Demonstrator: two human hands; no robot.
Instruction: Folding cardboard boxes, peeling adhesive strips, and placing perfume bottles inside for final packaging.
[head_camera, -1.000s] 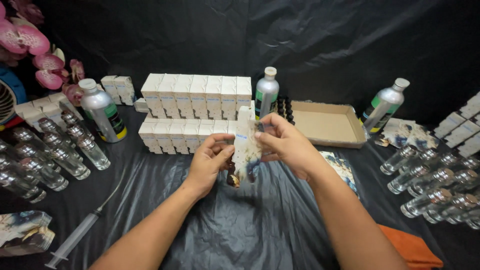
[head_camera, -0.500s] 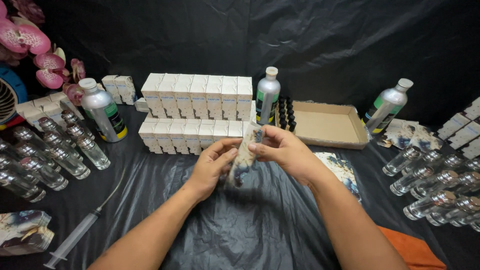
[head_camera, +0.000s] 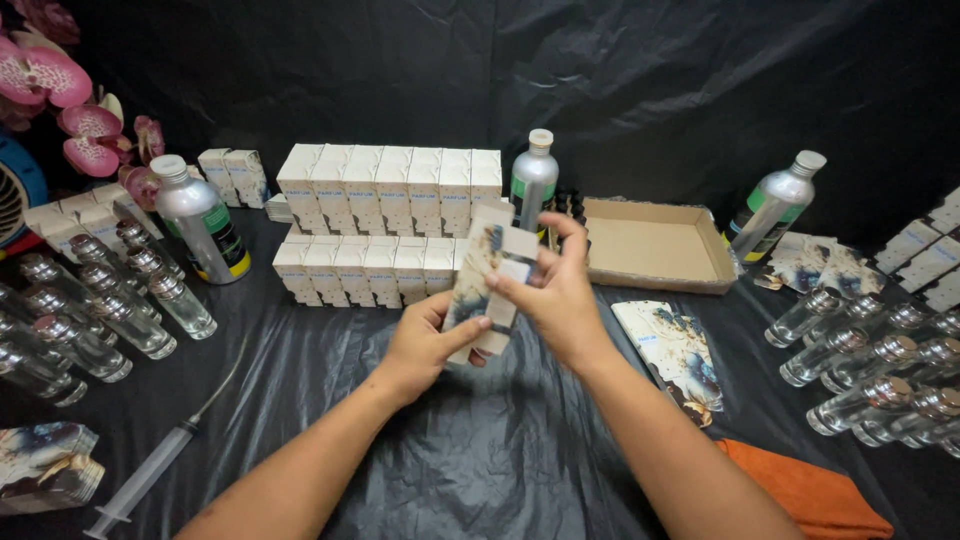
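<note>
Carton (head_camera: 487, 285) stands between my palms, long axis near upright — my left hand (head_camera: 425, 345) pinches its lower end, my right hand (head_camera: 552, 295) clasps the top, both equally close.

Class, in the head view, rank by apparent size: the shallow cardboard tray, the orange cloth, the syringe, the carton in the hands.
1. Cardboard tray
2. Orange cloth, partly cut off and nearer the camera, so unsure
3. Syringe
4. Carton, partly covered by both hands

A small packing place: a table (head_camera: 480, 470) under black plastic, rows of little white boxes (head_camera: 390, 185), many glass bottles (head_camera: 110, 310) and silver bottles (head_camera: 200, 220).
</note>
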